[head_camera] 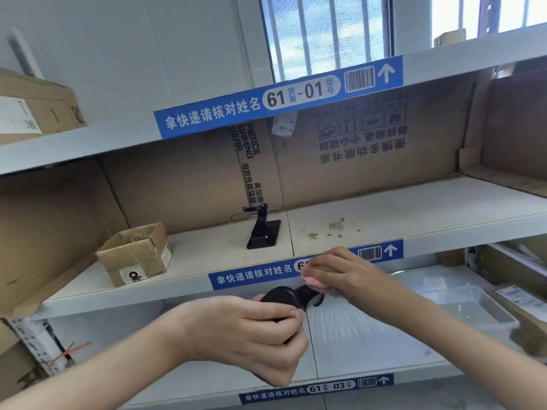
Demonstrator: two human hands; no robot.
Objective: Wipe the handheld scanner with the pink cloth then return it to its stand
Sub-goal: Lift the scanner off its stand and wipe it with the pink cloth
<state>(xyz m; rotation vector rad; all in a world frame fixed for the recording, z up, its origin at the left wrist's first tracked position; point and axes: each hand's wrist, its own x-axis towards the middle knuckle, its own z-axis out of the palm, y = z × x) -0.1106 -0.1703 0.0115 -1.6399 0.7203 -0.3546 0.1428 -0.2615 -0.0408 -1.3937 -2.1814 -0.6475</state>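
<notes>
While the left hand (251, 332) grips the black scanner (291, 297) in front of the shelf edge, the right hand (340, 273) presses the pink cloth (315, 282) against its head, fingers closed over it. Up on the middle shelf (414, 208), the black stand (263, 232) sits empty beside a small cardboard box (136, 253).

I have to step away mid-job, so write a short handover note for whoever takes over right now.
Left hand: grip shut on the scanner, held in front of the shelves.
Right hand: presses the pink cloth on the scanner's far end.
Stand: empty, upright on the middle shelf, right of a small box.
Done: scanner off its stand, wiping under way.
Left: finish wiping, set the scanner back on the stand.
</notes>
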